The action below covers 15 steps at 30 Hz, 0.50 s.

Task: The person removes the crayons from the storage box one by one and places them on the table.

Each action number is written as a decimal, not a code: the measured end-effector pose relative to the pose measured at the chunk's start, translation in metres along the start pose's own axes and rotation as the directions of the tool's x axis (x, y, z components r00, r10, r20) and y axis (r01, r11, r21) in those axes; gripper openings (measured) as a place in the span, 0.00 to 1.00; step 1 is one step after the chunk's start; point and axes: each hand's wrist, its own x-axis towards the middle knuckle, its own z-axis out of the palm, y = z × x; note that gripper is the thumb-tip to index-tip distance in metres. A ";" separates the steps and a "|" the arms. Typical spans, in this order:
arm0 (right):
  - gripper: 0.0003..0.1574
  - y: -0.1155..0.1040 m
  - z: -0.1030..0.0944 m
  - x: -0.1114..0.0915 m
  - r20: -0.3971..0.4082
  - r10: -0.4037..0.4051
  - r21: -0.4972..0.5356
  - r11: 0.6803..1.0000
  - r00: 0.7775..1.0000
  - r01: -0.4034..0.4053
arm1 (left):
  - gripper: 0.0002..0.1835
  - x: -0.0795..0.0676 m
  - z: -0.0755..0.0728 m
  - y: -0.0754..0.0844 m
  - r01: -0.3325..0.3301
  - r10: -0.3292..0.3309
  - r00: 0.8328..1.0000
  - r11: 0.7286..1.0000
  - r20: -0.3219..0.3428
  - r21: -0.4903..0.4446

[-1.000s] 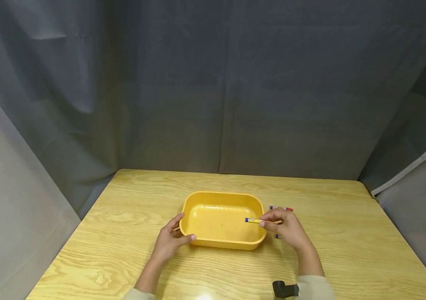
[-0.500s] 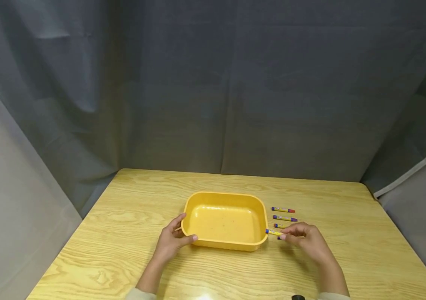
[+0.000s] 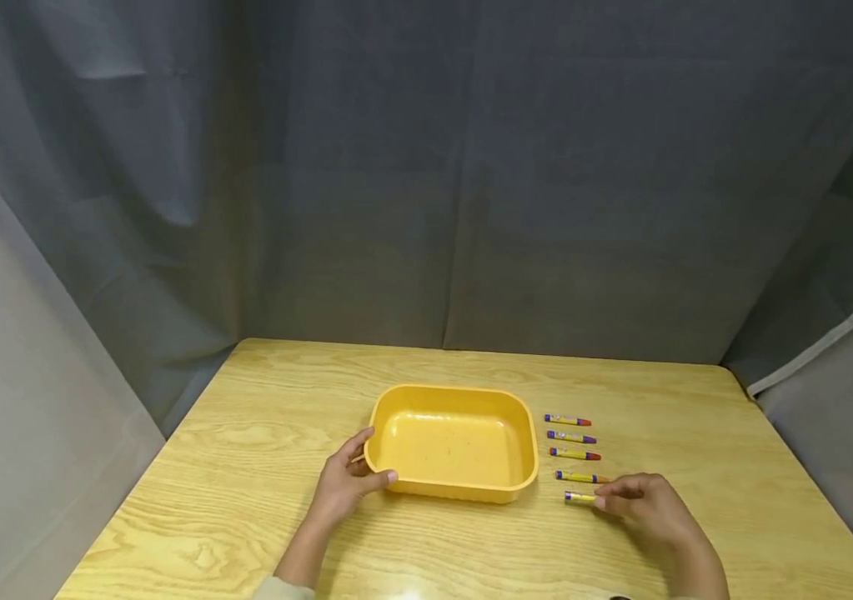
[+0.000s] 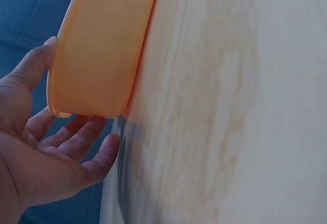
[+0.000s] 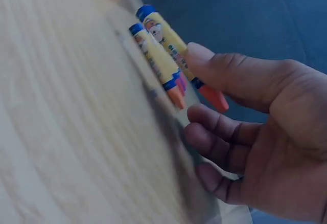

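A yellow plastic tub (image 3: 452, 446) stands on the wooden table, its inside bare apart from a few specks. At its near left corner, my left hand (image 3: 343, 483) holds the rim, with the thumb on the front edge and fingers along the side wall (image 4: 102, 50). Between thumb and fingertips, my right hand (image 3: 647, 504) pinches a crayon (image 3: 579, 497) in a yellow wrapper with a blue end, low at the table. Just beyond it lies an orange-tipped crayon (image 3: 580, 477). In the right wrist view the pinched crayon (image 5: 163, 35) shows an orange-red tip.
Farther back in the same column lie a red-tipped crayon (image 3: 574, 454), a purple-tipped crayon (image 3: 572, 437) and another red-tipped crayon (image 3: 567, 420), right of the tub. Grey curtains (image 3: 456, 167) hang behind and beside the table (image 3: 208, 500).
My right hand has carried the crayon from over the tub's right side, rightward and toward me, to the near end of the crayon column. My left hand stays at the tub's corner.
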 end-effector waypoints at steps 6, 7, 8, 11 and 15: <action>0.08 0.000 0.006 0.003 0.038 -0.013 -0.098 0.995 0.999 0.017 | 0.47 -0.003 0.000 0.012 0.000 0.001 1.000 1.000 0.027 -0.030; 0.07 -0.001 0.008 0.003 0.037 -0.008 -0.106 0.994 0.999 0.012 | 0.47 -0.003 0.000 0.014 -0.001 0.002 1.000 1.000 0.030 -0.031; 0.07 -0.002 0.009 0.003 0.036 -0.010 -0.116 0.993 0.999 0.015 | 0.47 -0.003 -0.001 0.015 -0.001 0.002 1.000 1.000 0.031 -0.030; 0.08 -0.003 0.009 0.004 0.032 -0.017 -0.126 0.992 0.999 0.021 | 0.47 -0.002 -0.002 0.012 -0.014 0.013 1.000 1.000 0.023 0.004; 0.09 -0.003 0.003 0.002 0.014 -0.009 -0.123 0.992 1.000 0.010 | 0.47 -0.001 -0.007 0.005 -0.045 0.042 0.998 0.997 0.040 0.066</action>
